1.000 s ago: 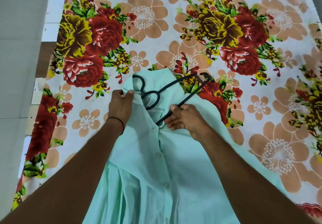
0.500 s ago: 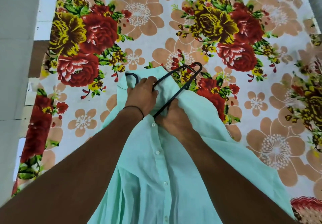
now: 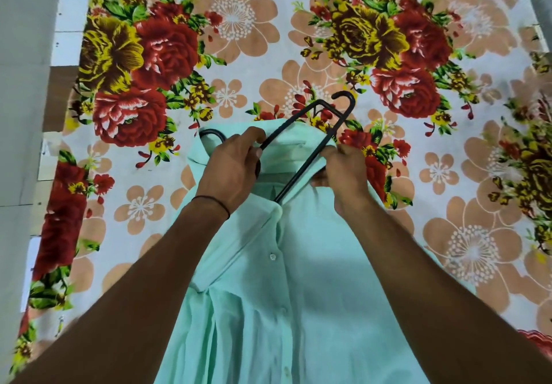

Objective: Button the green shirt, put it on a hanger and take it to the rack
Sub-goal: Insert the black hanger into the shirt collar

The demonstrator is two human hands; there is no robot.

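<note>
1. Shirt [image 3: 298, 309]: mint green, spread front-up on floral bedsheet [image 3: 239, 55], collar end farthest from camera, hem running out of view at bottom edge.
2. Placket: buttoned down centre; white button [image 3: 272, 256] visible just below collar, further buttons below it.
3. Collar [image 3: 295, 150]: raised and folded open, lying between both hands.
4. Hanger [image 3: 301, 150]: black, partly inserted at neck opening. One slanted bar runs from neck opening up and right; curved black end [image 3: 346, 98] projects past collar over bedsheet. Second curved black end [image 3: 210, 133] shows at left shoulder, beside left hand.
5. Left hand [image 3: 231, 174]: closed around hanger bar at left side of collar, fingers curled over it. Dark thread band [image 3: 212, 201] around wrist.
6. Right hand [image 3: 343, 177]: pinching collar fabric at right side, fingers closed on cloth, touching slanted bar.
7. Hands: apart, one on each side of collar.
8. Floor [image 3: 24, 85]: grey, visible along left edge beyond bedsheet.
</note>
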